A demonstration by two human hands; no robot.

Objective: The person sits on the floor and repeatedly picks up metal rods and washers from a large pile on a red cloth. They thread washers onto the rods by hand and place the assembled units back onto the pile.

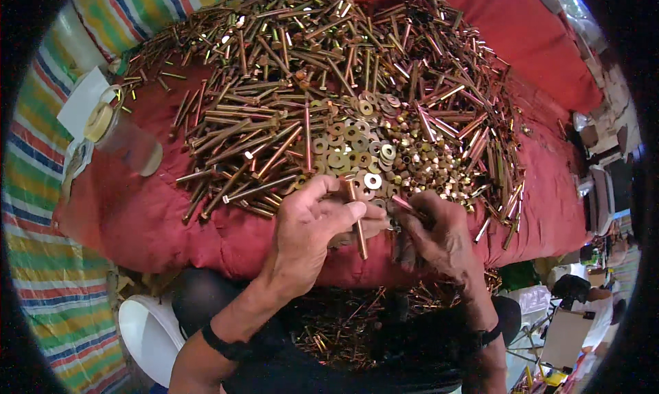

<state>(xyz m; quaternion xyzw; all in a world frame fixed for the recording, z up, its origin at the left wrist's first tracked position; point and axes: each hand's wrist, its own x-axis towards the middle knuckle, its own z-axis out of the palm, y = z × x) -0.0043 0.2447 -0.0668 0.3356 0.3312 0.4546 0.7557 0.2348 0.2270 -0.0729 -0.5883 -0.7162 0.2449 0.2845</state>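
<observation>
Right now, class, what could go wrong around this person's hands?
The bolt pinched in the left hand might slip, as its lower end sticks out free. The loose flat washers could mix with the adjoining nuts. The heaped bolts beyond them might slide down.

A: Can any lettering be read on the white sheet (84,104) at ten o'clock?
B: None can be made out on it.
A: And the jar (129,145) between nine and ten o'clock?
B: No readable label or number shows on its side.
A: The brown box (566,339) at four o'clock?
B: Nothing legible there.
A: What of the bolts (309,33) heaped at twelve o'clock?
B: Their heads are too small for any marks to be read.
</observation>
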